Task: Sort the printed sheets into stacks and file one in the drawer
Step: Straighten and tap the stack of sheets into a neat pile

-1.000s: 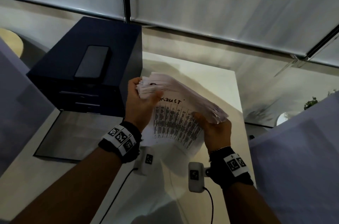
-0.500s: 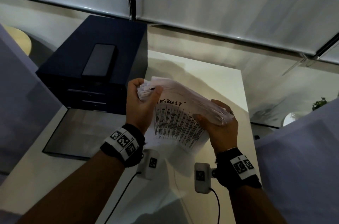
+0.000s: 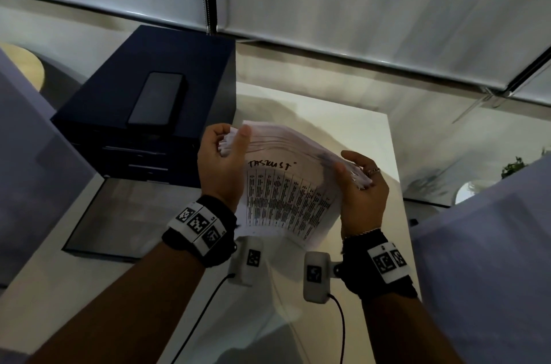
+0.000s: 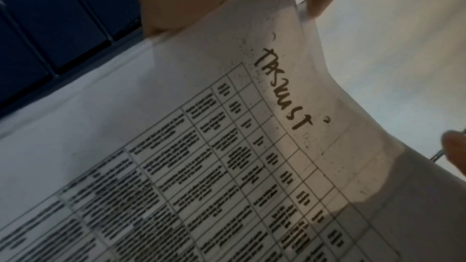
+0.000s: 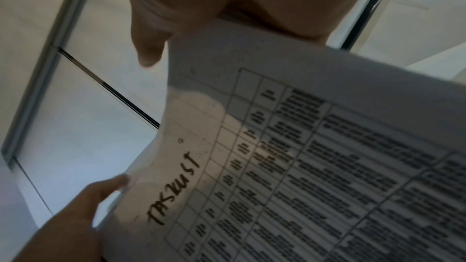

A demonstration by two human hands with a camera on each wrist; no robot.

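Observation:
A thick stack of printed sheets is held upright above the white table, bowed toward me. The front sheet carries a printed table and a handwritten heading. My left hand grips the stack's left end, thumb on the front near the top. My right hand grips the right end with fingers curled over the sheet edges. In the right wrist view the same sheet fills the lower right. A dark blue drawer unit stands at the left with its drawers closed.
A dark phone lies on top of the drawer unit. A grey mat lies on the table in front of the unit. Window blinds hang behind. Pale partitions flank both sides.
Both hands have raised the stack a little and shifted their grip; my left thumb has slid up toward the top edge and my right fingers have curled further over the right end.

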